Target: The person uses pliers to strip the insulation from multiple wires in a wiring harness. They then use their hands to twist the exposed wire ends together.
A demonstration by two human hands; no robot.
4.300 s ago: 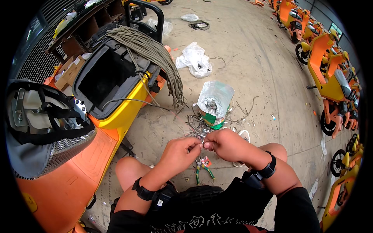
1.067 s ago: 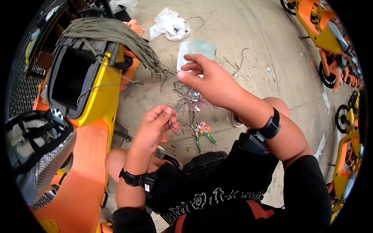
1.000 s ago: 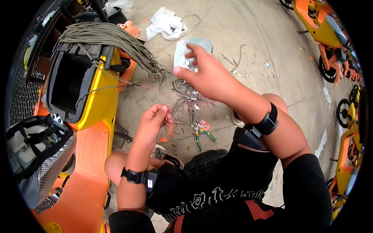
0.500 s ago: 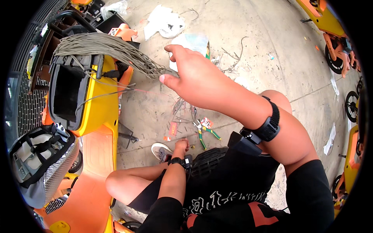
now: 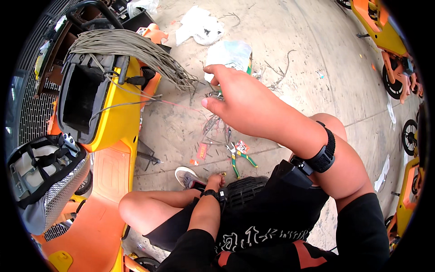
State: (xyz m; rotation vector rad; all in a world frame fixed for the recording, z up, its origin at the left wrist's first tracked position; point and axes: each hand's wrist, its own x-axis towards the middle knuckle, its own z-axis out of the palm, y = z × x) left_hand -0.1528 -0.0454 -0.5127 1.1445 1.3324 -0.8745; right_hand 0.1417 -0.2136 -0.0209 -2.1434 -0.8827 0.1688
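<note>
My right hand (image 5: 235, 94) is held out over the floor, thumb and fingers apart, with no object visible between them. Just left of it hang the ends of a thick bundle of grey-brown wires (image 5: 129, 47), draped over the seat-box end of a yellow and orange scooter (image 5: 118, 102). Low near my lap, my left hand (image 5: 215, 182) is closed with a small yellow piece (image 5: 223, 174) at its fingertips; its kind is too small to tell. Green-and-yellow-handled pliers (image 5: 235, 158) lie on the floor beyond that hand. Loose wires (image 5: 212, 127) lie beneath my right hand.
A grey and black bag (image 5: 47, 181) rests on the scooter at left. White plastic bags (image 5: 199, 26), a pale bag (image 5: 229, 53) and small red packets (image 5: 202, 151) are on the concrete floor. More yellow-orange scooters (image 5: 383, 31) stand along the right.
My right hand has parted from the ends of the wire bundle, and its fingers are now clear of them. The view has shifted slightly. My left hand stays low, the yellow piece showing more plainly.
</note>
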